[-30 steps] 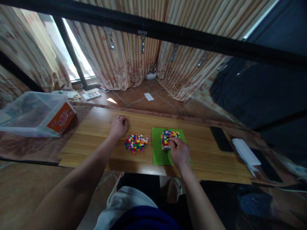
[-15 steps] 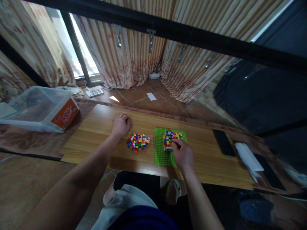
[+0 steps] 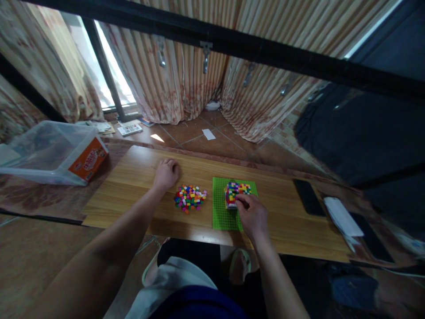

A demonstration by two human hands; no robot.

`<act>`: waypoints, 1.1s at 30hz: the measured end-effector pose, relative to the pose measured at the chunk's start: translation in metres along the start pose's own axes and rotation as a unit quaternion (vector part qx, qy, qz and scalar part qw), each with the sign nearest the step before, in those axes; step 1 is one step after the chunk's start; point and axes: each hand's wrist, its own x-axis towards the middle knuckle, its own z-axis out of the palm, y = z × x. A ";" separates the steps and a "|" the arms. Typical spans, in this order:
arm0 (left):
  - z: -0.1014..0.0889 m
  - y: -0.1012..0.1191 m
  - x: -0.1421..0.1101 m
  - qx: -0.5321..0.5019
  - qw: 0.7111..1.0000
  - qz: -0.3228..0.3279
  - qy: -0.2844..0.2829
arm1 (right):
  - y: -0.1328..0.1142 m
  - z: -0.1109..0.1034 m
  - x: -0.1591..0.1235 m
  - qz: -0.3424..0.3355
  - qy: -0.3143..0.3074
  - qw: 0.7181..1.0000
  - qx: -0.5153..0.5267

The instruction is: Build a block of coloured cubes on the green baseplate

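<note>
On a green studded baseplate (image 3: 219, 217) stands a small block of multicoloured building bricks (image 3: 231, 190), several layers high. My right hand (image 3: 252, 215) reaches over the plate from the near right, thumb and finger pinched against the near side of that block. Whatever lies between these fingertips is too small to make out, and the hand hides part of the block and plate. To the left lies a loose pile of small coloured bricks (image 3: 190, 198). My left hand (image 3: 167, 173) rests on the wooden table just beyond the pile, its fingers curled in and apparently holding nothing.
The narrow wooden table (image 3: 126, 195) carries a dark phone-like slab (image 3: 308, 197) at the right. Beyond it lie a white folded item (image 3: 343, 217) and another dark slab (image 3: 372, 237). A clear plastic bin (image 3: 49, 150) with an orange label stands at the left. Curtains hang behind.
My right hand stays at the brick block, its fingertips shifted slightly along the near side. The left hand stays in place. The whole view has drifted a little.
</note>
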 end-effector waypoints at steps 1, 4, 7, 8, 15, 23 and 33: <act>0.000 0.000 0.000 -0.001 1.000 -0.001 0.000 | 0.000 0.000 0.000 -0.002 -0.001 1.000 -0.004; 0.002 -0.001 0.000 -0.003 1.000 -0.004 -0.001 | 0.000 0.001 0.001 -0.009 0.000 1.000 -0.023; 0.002 -0.003 0.000 -0.001 1.000 -0.001 -0.002 | 0.001 0.001 0.001 -0.020 0.010 0.999 -0.047; 0.003 -0.003 0.001 -0.001 1.000 0.001 -0.002 | 0.001 0.001 0.000 -0.024 0.014 0.998 -0.055; 0.001 -0.001 0.000 0.000 1.000 0.000 -0.002 | 0.003 0.003 -0.004 -0.031 0.040 0.995 -0.080; 0.001 -0.001 0.001 0.000 1.000 0.003 -0.005 | 0.000 0.005 -0.007 -0.026 0.044 0.993 -0.105; 0.001 -0.001 0.000 -0.007 1.000 -0.004 -0.005 | -0.009 0.007 -0.008 0.007 0.067 0.986 -0.151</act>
